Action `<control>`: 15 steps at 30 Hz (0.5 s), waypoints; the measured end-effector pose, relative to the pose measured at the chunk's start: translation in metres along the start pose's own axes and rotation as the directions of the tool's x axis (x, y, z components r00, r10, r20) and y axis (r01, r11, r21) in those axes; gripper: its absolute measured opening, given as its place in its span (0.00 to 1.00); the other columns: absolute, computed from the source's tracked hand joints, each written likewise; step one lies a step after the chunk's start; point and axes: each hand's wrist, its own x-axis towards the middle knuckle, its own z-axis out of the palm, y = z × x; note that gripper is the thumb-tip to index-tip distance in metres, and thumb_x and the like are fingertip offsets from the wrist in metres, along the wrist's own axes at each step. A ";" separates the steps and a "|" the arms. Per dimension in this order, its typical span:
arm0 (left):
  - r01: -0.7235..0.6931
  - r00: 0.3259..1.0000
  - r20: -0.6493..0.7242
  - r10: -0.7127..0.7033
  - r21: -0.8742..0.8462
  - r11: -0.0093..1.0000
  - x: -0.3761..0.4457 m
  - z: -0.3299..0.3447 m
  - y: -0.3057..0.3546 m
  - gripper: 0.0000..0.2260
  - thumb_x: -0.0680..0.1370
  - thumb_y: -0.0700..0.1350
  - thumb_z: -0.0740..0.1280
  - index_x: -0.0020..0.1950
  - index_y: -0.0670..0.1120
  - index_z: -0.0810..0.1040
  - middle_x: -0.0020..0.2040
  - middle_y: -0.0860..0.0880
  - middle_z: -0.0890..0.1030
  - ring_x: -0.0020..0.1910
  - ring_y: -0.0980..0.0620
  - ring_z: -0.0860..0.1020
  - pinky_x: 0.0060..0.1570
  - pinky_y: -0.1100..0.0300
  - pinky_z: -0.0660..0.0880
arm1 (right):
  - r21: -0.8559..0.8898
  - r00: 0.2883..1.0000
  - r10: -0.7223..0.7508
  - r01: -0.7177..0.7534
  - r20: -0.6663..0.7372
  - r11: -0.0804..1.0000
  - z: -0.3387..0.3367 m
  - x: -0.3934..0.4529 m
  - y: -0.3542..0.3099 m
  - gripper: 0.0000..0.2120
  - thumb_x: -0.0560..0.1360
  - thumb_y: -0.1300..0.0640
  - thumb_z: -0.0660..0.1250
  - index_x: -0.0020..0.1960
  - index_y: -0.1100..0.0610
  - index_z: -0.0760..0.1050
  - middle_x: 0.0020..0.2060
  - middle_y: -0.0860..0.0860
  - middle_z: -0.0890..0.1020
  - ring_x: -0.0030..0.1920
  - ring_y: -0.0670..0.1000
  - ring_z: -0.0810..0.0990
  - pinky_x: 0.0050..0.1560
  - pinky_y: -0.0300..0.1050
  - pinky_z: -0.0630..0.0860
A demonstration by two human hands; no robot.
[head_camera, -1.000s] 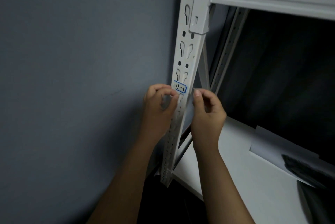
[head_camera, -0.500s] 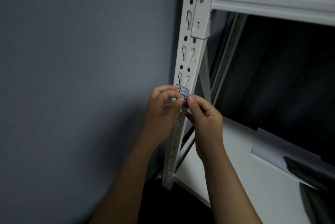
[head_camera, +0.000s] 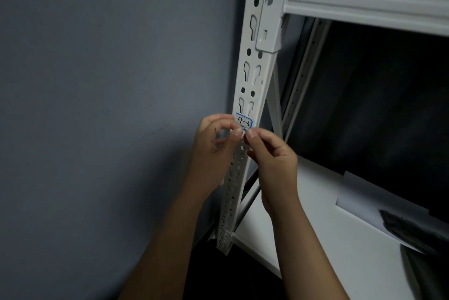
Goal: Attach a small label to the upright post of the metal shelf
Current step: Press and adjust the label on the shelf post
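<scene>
Blue-bordered label [head_camera: 244,121], marked "4-3", sits on the front face of the white slotted post [head_camera: 252,73], long axis across the post, writing upright. The post leans slightly in this view; its top is cut off by the frame. My left hand [head_camera: 213,151] and right hand [head_camera: 272,161] meet at the label's lower edge, fingers pinched narrow on it. That edge is hidden behind my fingertips. Grey wall [head_camera: 97,105] to the left.
</scene>
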 end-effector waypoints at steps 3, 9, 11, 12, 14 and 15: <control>0.020 0.995 -0.100 -0.021 -0.012 1.000 0.002 0.001 -0.001 0.07 0.77 0.38 0.66 0.43 0.50 0.76 0.51 0.53 0.74 0.47 0.68 0.75 0.40 0.74 0.71 | -0.018 0.999 0.008 -0.008 -0.036 1.000 0.000 0.001 0.002 0.04 0.75 0.61 0.67 0.46 0.56 0.81 0.37 0.48 0.83 0.41 0.46 0.80 0.47 0.41 0.79; 0.071 0.970 -0.240 -0.031 0.158 0.985 0.003 0.006 -0.011 0.05 0.79 0.40 0.63 0.47 0.45 0.78 0.50 0.49 0.74 0.44 0.68 0.74 0.40 0.79 0.68 | -0.066 0.986 -0.015 0.004 -0.166 0.998 0.002 0.004 0.008 0.07 0.77 0.60 0.65 0.50 0.62 0.79 0.40 0.50 0.84 0.40 0.40 0.82 0.42 0.36 0.79; 0.090 0.961 -0.275 -0.024 0.230 0.969 0.005 0.011 -0.015 0.06 0.79 0.42 0.63 0.48 0.46 0.79 0.51 0.49 0.75 0.43 0.65 0.74 0.40 0.79 0.67 | -0.043 0.977 -0.033 0.025 -0.211 0.999 0.003 0.005 0.009 0.07 0.78 0.61 0.64 0.51 0.63 0.79 0.37 0.47 0.82 0.37 0.37 0.80 0.39 0.30 0.76; 0.095 0.957 -0.289 -0.025 0.230 0.968 0.006 0.012 -0.016 0.06 0.79 0.42 0.63 0.48 0.46 0.79 0.51 0.50 0.75 0.43 0.65 0.74 0.40 0.79 0.68 | -0.034 0.973 -0.034 0.027 -0.226 0.999 0.004 0.005 0.010 0.07 0.78 0.61 0.64 0.52 0.63 0.79 0.36 0.46 0.82 0.36 0.37 0.79 0.38 0.30 0.76; 0.104 0.959 -0.277 -0.058 0.156 0.982 0.006 0.016 -0.015 0.05 0.79 0.42 0.64 0.47 0.48 0.79 0.50 0.51 0.76 0.43 0.63 0.76 0.40 0.76 0.70 | -0.020 0.974 -0.021 0.017 -0.224 1.000 0.006 0.005 0.011 0.06 0.78 0.62 0.64 0.51 0.61 0.80 0.35 0.45 0.82 0.36 0.38 0.80 0.40 0.31 0.77; 0.102 0.965 -0.252 -0.073 0.103 0.989 0.005 0.017 -0.014 0.05 0.78 0.42 0.65 0.45 0.51 0.79 0.50 0.51 0.76 0.44 0.61 0.77 0.41 0.74 0.72 | -0.015 0.978 -0.018 0.015 -0.208 1.000 0.008 0.006 0.011 0.06 0.78 0.62 0.64 0.50 0.59 0.80 0.36 0.46 0.83 0.38 0.40 0.80 0.42 0.33 0.78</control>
